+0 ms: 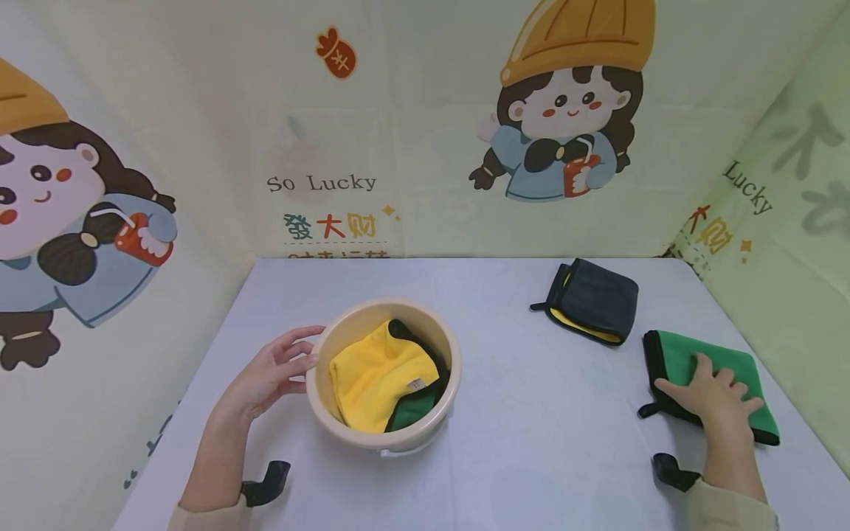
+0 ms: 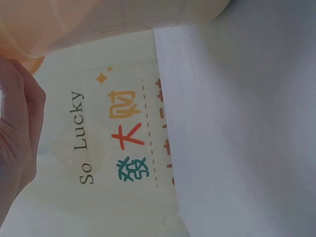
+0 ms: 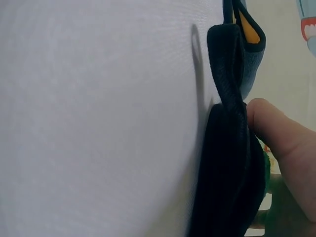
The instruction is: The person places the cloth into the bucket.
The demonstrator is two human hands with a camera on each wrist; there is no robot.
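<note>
A beige bucket point(image 1: 454, 361) stands left of the table's middle, holding a folded yellow cloth point(image 1: 372, 376) with dark edging and a green part point(image 1: 413, 411). At the bucket's left rim my left hand point(image 1: 275, 372) touches it with loosely extended fingers. In the left wrist view, the bucket's side point(image 2: 98, 24) fills the top. Over on the right, my right hand point(image 1: 716, 394) rests with spread fingers on a folded green cloth point(image 1: 747, 369) with black edging. The right wrist view has my thumb point(image 3: 276, 128) against the cloth's dark edge point(image 3: 222, 163).
Behind the green cloth lies a folded dark cloth point(image 1: 598, 299) with a yellow inside and a small loop. The white table point(image 1: 518, 428) carries all of these. Printed curtains point(image 1: 425, 147) hang behind and along both sides.
</note>
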